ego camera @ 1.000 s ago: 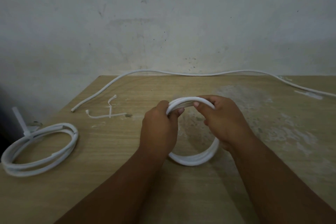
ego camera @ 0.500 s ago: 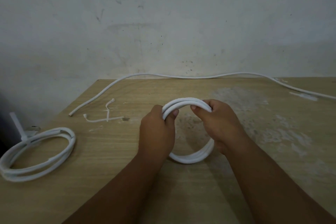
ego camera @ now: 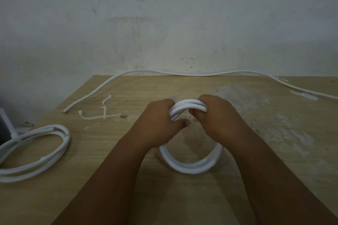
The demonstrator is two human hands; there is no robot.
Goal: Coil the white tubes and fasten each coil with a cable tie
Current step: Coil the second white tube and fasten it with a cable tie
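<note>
1. A white tube coil (ego camera: 190, 167) stands on edge near the middle of the wooden desk (ego camera: 274, 133), its lower arc touching the surface and its upper arc raised between the two hands
2. The left hand (ego camera: 159, 124) grips the upper left of this coil, its fingers (ego camera: 183, 123) curled around the bundled loops
3. The right hand (ego camera: 217, 117) clamps the top right of the same coil, fingers wrapped over the loops and thumb tucked beneath
4. The two hands sit close together, with only a short span of tube showing between them
5. A second coil (ego camera: 34, 151) lies flat at the desk's left edge, well apart from the hands, with a white strip (ego camera: 8, 124) sticking up from its far left side
6. Two loose cable ties (ego camera: 104, 113) lie crossed on the desk, beyond that coil and left of the hands
7. A long uncoiled tube (ego camera: 182, 73) runs along the desk's far edge against the wall (ego camera: 164, 23), one end resting near the cable ties
</note>
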